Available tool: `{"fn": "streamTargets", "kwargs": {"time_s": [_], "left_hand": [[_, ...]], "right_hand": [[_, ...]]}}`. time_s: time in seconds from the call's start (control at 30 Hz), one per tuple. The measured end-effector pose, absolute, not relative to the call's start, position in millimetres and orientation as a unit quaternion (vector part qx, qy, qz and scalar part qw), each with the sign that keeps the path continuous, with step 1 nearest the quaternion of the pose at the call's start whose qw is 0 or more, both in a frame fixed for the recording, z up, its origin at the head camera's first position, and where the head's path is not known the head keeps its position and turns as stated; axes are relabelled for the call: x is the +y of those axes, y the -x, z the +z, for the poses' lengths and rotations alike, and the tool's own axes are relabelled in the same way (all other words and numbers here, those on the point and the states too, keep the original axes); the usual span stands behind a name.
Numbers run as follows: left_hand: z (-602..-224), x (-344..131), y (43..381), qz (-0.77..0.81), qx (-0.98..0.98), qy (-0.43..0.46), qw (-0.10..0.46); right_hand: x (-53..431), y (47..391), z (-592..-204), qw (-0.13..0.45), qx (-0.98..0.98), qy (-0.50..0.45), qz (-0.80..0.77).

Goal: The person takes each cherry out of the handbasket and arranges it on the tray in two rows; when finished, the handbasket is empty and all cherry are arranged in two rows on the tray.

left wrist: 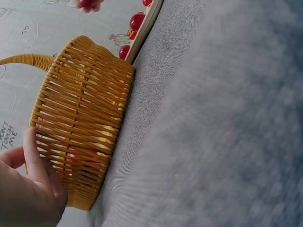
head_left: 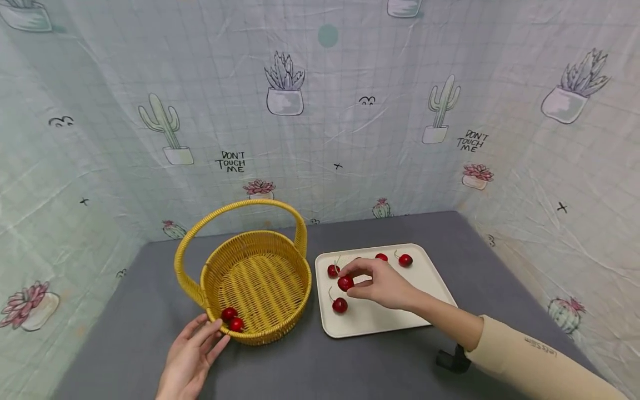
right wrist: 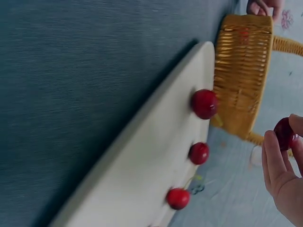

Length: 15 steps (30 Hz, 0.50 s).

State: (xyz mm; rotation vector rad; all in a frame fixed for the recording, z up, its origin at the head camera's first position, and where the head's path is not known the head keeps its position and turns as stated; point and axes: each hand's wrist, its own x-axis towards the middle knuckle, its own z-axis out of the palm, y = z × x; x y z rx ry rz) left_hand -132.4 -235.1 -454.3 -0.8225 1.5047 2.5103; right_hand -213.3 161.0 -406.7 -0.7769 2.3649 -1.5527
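Observation:
A yellow wicker basket [head_left: 295,311] with a tall arched handle stands on the left, two red cherries [head_left: 236,324] lying inside by its near-left rim. My left hand [head_left: 190,355] touches that rim, its fingers fairly straight against the wall [left wrist: 78,109]. Between thumb and fingers, my right hand [head_left: 382,283] pinches a dark red cherry [head_left: 345,283], also visible in the right wrist view as a cherry [right wrist: 284,134] above the tray. Below it is a cream tray [head_left: 370,325] with several stemmed cherries, among them one near cherry [head_left: 340,305] and one far-right cherry [head_left: 405,260].
Grey cloth covers the table [head_left: 320,369]. A patterned curtain [head_left: 320,133] with cactus drawings surrounds its back and sides. The basket's handle [head_left: 240,203] rises above the rim. A black strap-like device [head_left: 452,360] is at my right forearm.

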Motion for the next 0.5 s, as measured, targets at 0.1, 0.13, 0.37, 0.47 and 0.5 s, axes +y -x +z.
{"fn": "streamTargets", "kwargs": {"time_s": [0.1, 0.13, 0.37, 0.47, 0.5], "left_hand": [[-452.0, -236.2, 132.4, 0.827, 0.492, 0.268, 0.049], [-451.5, -236.3, 132.6, 0.828, 0.49, 0.27, 0.047], [-452.2, -234.2, 131.9, 0.824, 0.497, 0.268, 0.045], [-453.5, -233.2, 130.9, 0.824, 0.495, 0.27, 0.043], [-454.0, -232.9, 130.5, 0.825, 0.495, 0.271, 0.042]], "right_hand": [[171.1, 211.0, -411.3, 0.104, 0.807, 0.255, -0.523], [174.1, 210.2, -412.9, 0.105, 0.809, 0.251, -0.521], [190.6, 209.1, -432.6, 0.091, 0.838, 0.243, -0.48], [195.0, 210.3, -442.9, 0.086, 0.849, 0.24, -0.463], [196.2, 211.1, -445.9, 0.084, 0.852, 0.24, -0.458]]}}
